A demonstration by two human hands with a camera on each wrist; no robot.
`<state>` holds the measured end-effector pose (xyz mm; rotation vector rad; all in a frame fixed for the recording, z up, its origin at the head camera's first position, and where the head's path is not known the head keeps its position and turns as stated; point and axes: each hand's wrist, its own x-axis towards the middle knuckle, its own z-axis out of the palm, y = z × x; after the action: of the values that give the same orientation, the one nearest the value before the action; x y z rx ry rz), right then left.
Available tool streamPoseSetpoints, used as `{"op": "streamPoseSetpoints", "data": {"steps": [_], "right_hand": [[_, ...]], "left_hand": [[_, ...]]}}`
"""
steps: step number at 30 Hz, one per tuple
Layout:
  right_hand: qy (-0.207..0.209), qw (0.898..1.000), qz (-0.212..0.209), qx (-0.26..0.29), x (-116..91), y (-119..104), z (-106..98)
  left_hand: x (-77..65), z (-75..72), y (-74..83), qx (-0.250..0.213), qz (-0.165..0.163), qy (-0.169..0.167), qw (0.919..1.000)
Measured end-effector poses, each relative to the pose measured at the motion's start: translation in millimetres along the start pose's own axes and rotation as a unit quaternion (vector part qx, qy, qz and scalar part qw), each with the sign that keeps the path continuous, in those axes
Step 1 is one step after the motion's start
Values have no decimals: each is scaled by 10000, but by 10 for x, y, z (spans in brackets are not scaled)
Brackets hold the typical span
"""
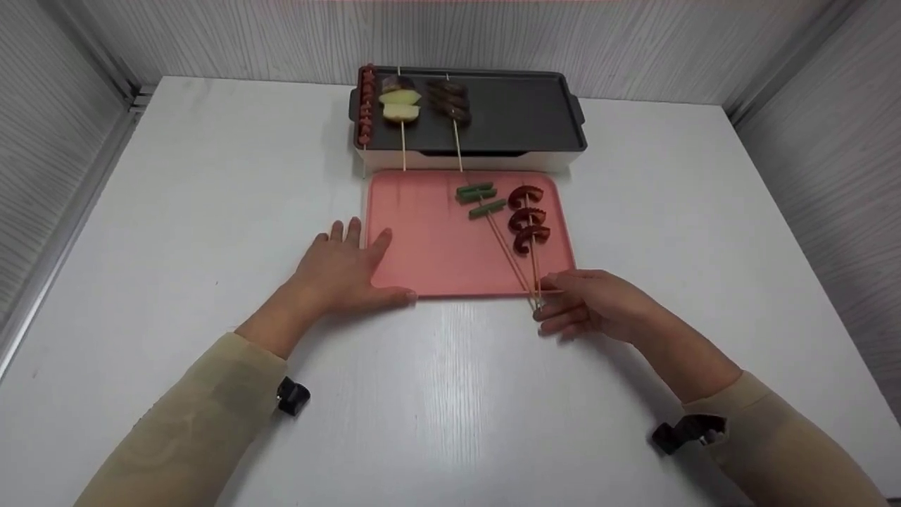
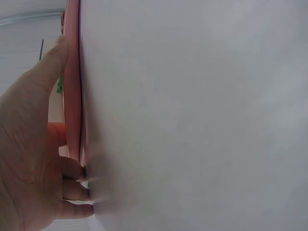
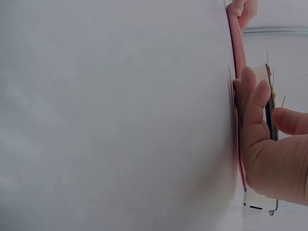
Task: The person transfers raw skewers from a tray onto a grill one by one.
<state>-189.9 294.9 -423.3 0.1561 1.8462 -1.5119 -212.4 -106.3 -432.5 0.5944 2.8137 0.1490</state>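
My left hand [image 1: 338, 271] is spread at the front left corner of a pink tray [image 1: 436, 246], thumb along the front edge and index finger over the left rim. In the left wrist view the thumb touches the tray's side [image 2: 73, 96]. My right hand [image 1: 598, 303] is at the front right corner, thumb and fingertips right at the stick ends of two skewers. One is a skewer of green vegetable pieces [image 1: 486, 201], the other a skewer of reddish-brown curved slices [image 1: 529, 218]. The right wrist view shows a gap between thumb [image 3: 288, 120] and fingers.
Behind the tray stands a grill with a dark plate [image 1: 521, 113] and white base. On its left part lie a skewer of small red pieces [image 1: 366, 105], a skewer of pale and dark chunks [image 1: 400, 113] and a dark brown skewer [image 1: 449, 100]. Grey panels [image 1: 267, 42] enclose the white table [image 1: 246, 176].
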Motion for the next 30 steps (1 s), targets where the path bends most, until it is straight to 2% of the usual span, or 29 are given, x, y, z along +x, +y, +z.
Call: {"op": "streamPoseSetpoints", "data": {"steps": [6,13,19,30], "right_hand": [[-53,9999,36,145,13,5,-19],[176,9998,29,15,-20,6,-78],[238,9996,-130,108,-71,-6,-111],[508,9978,-420,-72,-97,-33,-93]], "left_hand": [[3,1,-6,-59,-25,0,10000],[12,14,-11,-80,-17,39,10000],[15,11,0,-31,-7,55,10000],[7,-8,13,-31,-90,24,10000]]}}
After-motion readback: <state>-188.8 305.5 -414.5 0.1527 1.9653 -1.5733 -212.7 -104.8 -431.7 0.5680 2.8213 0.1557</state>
